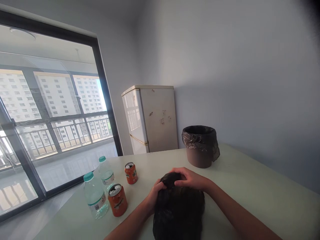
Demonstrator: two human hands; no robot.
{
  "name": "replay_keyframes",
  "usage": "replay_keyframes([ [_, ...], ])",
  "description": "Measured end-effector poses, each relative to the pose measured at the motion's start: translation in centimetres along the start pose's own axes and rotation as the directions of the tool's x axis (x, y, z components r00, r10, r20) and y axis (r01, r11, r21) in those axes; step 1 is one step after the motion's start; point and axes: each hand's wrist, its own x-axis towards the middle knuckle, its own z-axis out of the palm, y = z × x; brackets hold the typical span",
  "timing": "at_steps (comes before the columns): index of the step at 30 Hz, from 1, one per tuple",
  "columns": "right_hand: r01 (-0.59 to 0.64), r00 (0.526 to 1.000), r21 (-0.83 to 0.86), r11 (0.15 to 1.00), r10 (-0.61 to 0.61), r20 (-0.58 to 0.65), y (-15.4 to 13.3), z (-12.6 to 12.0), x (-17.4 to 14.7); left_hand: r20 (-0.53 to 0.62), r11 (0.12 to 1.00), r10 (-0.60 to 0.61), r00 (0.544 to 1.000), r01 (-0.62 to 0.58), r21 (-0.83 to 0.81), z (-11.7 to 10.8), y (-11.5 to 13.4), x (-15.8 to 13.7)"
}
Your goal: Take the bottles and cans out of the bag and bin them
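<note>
A black plastic bag [178, 213] lies bunched at the near side of the table, right in front of me. My left hand [153, 196] grips its far left edge, the thumb on top. Over the far end of the bag, my right hand [190, 179] is curled with the thumb pressed against the plastic. Part of each hand's fingers is hidden by the bag. To the left of my left hand stand two orange drink cans, the nearer can [118, 200] and the farther can [131, 173], both upright with opened tops.
Two clear plastic bottles with teal caps, one nearer bottle [95, 196] and one farther bottle [106, 171], stand left of the cans. A brown bin [200, 156] lined with black plastic stands at the table's far side. Beyond the pale table [240, 186] is a white fridge [160, 120].
</note>
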Motion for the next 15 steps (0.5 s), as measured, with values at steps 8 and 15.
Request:
replay_keyframes([
  [8,0.087,0.952,0.205,0.975,-0.021,-0.306,3.8,0.5,1.7,0.280,0.992,-0.059,0.958,0.026,0.121,2.2,1.7,-1.6],
  [15,-0.016,0.951,0.328,0.945,0.116,-0.287,4.9,0.5,2.0,0.271,0.999,-0.036,0.962,0.037,0.004,1.4,1.1,-1.1],
])
